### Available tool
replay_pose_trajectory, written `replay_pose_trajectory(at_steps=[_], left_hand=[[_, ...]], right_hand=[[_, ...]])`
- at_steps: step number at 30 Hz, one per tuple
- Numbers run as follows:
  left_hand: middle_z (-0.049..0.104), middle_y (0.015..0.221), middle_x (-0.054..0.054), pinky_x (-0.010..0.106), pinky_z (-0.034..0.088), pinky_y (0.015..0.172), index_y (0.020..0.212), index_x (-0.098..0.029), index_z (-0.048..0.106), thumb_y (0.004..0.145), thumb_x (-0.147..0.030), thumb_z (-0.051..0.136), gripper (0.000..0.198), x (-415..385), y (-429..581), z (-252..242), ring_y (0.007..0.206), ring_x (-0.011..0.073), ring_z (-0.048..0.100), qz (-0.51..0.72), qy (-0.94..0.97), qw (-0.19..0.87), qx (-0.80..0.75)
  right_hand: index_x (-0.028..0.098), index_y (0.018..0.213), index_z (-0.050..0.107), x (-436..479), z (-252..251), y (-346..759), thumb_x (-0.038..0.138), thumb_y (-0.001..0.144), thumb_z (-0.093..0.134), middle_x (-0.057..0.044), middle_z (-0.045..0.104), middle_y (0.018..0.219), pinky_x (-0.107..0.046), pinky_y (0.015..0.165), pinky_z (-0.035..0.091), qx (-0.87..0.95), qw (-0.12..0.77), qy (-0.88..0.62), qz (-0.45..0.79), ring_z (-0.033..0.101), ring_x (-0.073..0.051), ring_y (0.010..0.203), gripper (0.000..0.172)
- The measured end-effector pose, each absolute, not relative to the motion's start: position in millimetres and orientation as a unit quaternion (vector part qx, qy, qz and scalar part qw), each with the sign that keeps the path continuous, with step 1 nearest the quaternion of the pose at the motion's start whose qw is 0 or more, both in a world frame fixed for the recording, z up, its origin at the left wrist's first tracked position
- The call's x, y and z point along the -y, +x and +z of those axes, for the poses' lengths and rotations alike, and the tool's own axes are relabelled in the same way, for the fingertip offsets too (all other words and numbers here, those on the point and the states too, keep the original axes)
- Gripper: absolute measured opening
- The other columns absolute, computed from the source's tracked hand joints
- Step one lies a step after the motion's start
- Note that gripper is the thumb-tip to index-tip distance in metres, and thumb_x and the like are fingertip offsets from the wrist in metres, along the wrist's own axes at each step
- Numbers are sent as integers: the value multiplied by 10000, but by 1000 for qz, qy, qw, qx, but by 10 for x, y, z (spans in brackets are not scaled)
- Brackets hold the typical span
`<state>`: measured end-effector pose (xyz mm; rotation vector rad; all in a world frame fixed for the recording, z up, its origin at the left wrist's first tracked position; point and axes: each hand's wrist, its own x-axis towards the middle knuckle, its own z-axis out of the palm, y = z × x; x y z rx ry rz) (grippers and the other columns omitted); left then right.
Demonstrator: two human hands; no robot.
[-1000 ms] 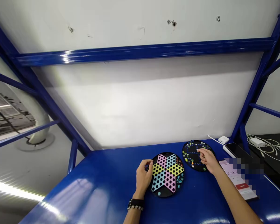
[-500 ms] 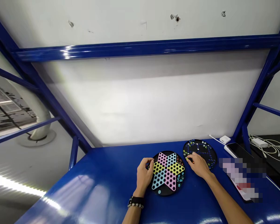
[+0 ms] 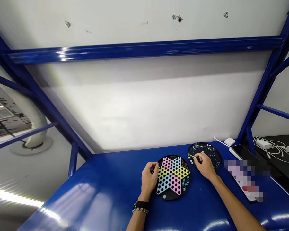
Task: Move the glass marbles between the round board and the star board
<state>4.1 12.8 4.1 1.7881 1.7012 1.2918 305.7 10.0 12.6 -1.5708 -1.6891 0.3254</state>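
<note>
- Left hand (image 3: 149, 179) at the left rim of a Chinese checkers board (image 3: 172, 189), fingers bunched together over the edge; I cannot tell whether they pinch anything
- Star on that board printed in pink, blue and yellow, black holes empty; board lies near the table's far edge, lower middle of the frame
- Right hand (image 3: 205, 166) on a second round black board (image 3: 208, 149), just right of the star, fingers curled together among coloured marbles (image 3: 213, 157); any grip on a marble is hidden
- Beaded bracelet (image 3: 140, 208) on my left wrist
- Blue table (image 3: 86, 202) under both boards, filling the bottom of the frame
- Dark smartphone (image 3: 242, 150) at far right, beside a white charger (image 3: 229, 141)
- Pixelated patch (image 3: 247, 178) lower right, its writing unreadable; no other label legible
- Blue steel frame (image 3: 144, 48) across a scuffed white wall (image 3: 144, 109) above
</note>
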Motion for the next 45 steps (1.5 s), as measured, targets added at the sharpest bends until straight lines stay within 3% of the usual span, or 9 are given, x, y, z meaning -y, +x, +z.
replay_pose_trajectory(at_steps=[5, 10, 15, 19, 23, 28, 35, 41, 45], left_hand=[[710, 908, 52, 338, 541, 785, 884, -211, 668, 910, -454, 486, 305, -128, 38, 46, 878, 216, 667, 451, 637, 172, -601], [708, 903, 59, 345, 539, 781, 889, -208, 661, 918, -468, 462, 328, -121, 29, 53, 879, 221, 665, 447, 641, 168, -601], [709, 898, 62, 341, 535, 774, 877, -205, 657, 922, -475, 449, 343, -112, 21, 55, 868, 217, 667, 443, 648, 155, -599], [713, 886, 53, 332, 534, 766, 873, -206, 660, 918, -463, 458, 329, -109, 19, 62, 852, 209, 668, 445, 647, 157, -599], [713, 874, 49, 315, 537, 736, 860, -209, 663, 911, -463, 473, 322, -106, 22, 80, 832, 202, 670, 452, 643, 159, -597], [712, 882, 55, 318, 537, 728, 866, -211, 660, 912, -475, 474, 326, -107, 23, 91, 832, 209, 668, 449, 644, 161, -598], [710, 884, 47, 321, 533, 750, 863, -216, 658, 903, -459, 489, 299, -120, 15, 71, 844, 208, 663, 453, 642, 165, -596], [707, 875, 52, 333, 531, 767, 857, -213, 654, 898, -459, 484, 302, -112, 15, 77, 840, 214, 660, 450, 641, 171, -598], [707, 898, 60, 338, 541, 771, 867, -214, 657, 910, -466, 473, 315, -106, 13, 91, 874, 222, 666, 440, 645, 173, -601]], right_hand=[[204, 736, 601, -6, 322, 2791, 296, 845, 527, 15, 470, 675, -252, 587, 376, 697, 419, -554, 178, 437, -130, 597, 161], [202, 751, 629, 187, 425, 2356, 214, 754, 573, 9, 574, 733, -231, 611, 383, 784, 317, -484, 226, 501, -119, 635, 57], [207, 810, 659, 352, 399, 2018, 272, 712, 627, -10, 646, 837, -261, 716, 423, 874, 181, -405, 198, 567, -149, 725, 122], [203, 900, 654, 411, 378, 1840, 334, 771, 608, -32, 644, 928, -306, 821, 433, 896, 142, -392, 153, 579, -173, 789, 189], [194, 925, 619, 487, 316, 1700, 280, 852, 532, -50, 623, 957, -334, 845, 428, 911, 149, -374, 89, 558, -180, 798, 142], [185, 931, 570, 573, 199, 1635, 229, 843, 536, -60, 595, 941, -334, 753, 421, 924, 167, -344, 11, 518, -195, 808, 104], [199, 931, 565, 611, 162, 1669, 272, 860, 552, -54, 589, 948, -341, 767, 403, 914, 215, -343, 12, 502, -198, 835, 102], [211, 935, 569, 367, 334, 1957, 249, 878, 533, -47, 584, 980, -344, 817, 402, 813, 339, -460, 112, 524, -196, 895, 77], [209, 972, 577, 7, 377, 2467, 213, 915, 464, -72, 585, 1033, -359, 835, 396, 733, 339, -586, 67, 541, -218, 958, 127]])
